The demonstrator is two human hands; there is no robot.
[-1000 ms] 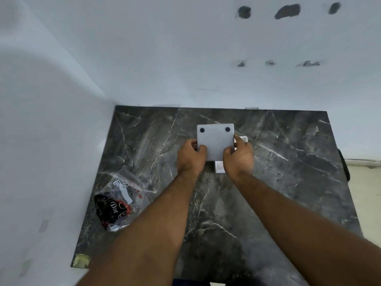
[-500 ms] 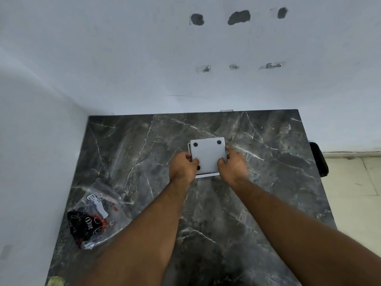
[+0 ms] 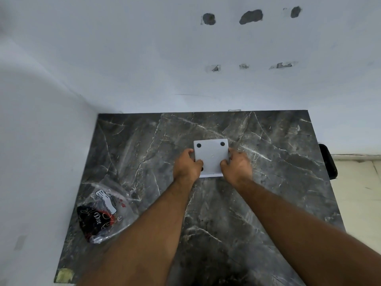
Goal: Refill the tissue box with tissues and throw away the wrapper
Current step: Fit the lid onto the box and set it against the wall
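A white square tissue box (image 3: 211, 156) lies upside down in the middle of the dark marble table (image 3: 268, 182), its flat bottom panel with two black round feet facing up. My left hand (image 3: 186, 166) grips its left edge and my right hand (image 3: 237, 166) grips its right edge. A thin white edge shows below the panel at the near side. A crumpled clear plastic wrapper (image 3: 102, 213) with a black and red print and a white label lies at the table's near left.
White walls close the table's far and left sides. A black object (image 3: 327, 162) sits past the right table edge, over a pale tiled floor (image 3: 358, 193). A yellowish scrap (image 3: 65, 275) marks the near left corner.
The panel, tilted up a second ago with white tissue showing beside it, now lies flat on the box. Both hands stayed on its sides.
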